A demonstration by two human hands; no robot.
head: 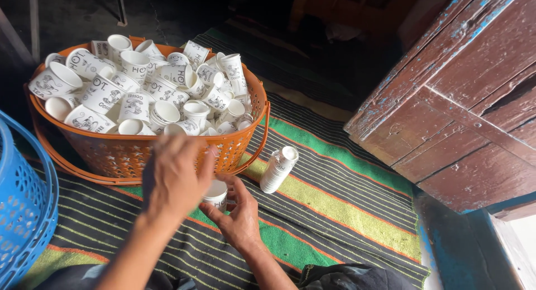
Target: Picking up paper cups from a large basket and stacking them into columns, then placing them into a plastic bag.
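Fingers of my right hand [237, 214] curl around a white paper cup [215, 194] — my left hand [176, 178] hovers open above it, beside the orange basket [139, 153].

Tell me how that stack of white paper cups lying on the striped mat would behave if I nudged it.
The stack of cups lies on its side on the striped mat, so it would probably roll, curving since the cups taper. Being nested paper cups, it looks light and might slide apart if pushed from one end. It seems easy to crush if squeezed hard.
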